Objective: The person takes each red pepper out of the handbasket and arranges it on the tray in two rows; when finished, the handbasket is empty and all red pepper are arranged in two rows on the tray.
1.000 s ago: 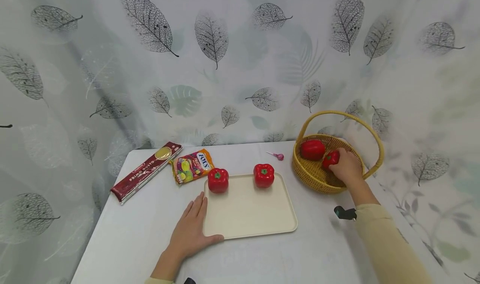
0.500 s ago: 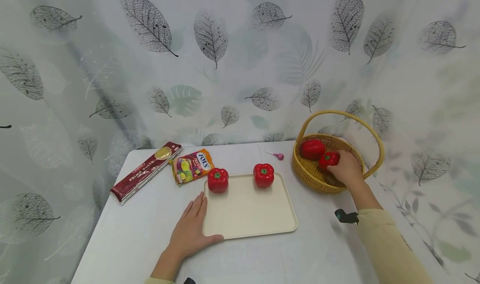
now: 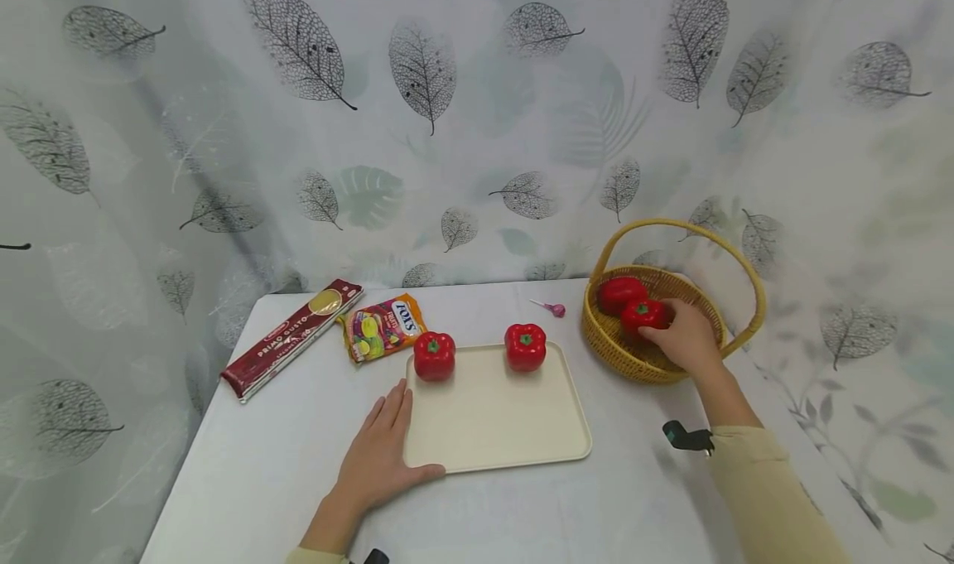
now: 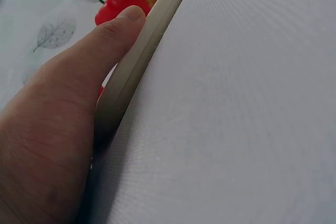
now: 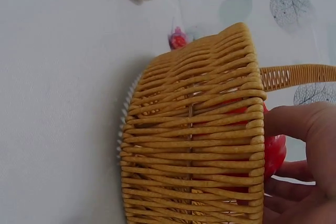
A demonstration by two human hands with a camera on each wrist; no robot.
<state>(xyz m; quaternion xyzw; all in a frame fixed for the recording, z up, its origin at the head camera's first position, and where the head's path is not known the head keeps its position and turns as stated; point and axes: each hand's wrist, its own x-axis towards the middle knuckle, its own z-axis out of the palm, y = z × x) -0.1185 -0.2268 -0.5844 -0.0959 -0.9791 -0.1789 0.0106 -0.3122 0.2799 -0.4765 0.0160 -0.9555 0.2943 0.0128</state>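
On the white table [image 3: 246, 473] there lie a spaghetti pack [image 3: 293, 340], a candy bag [image 3: 383, 329] just beside it, and a lollipop [image 3: 556, 309]. Behind hangs a leaf-patterned curtain [image 3: 477, 125].

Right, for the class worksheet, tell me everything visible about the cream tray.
The cream tray is a shallow rectangle with rounded corners and a low rim, apparently plastic. It lies flat on the white table. A red pepper stands at its far left corner, a second red pepper near the far right. The left hand rests against its near left corner, thumb along the near edge.
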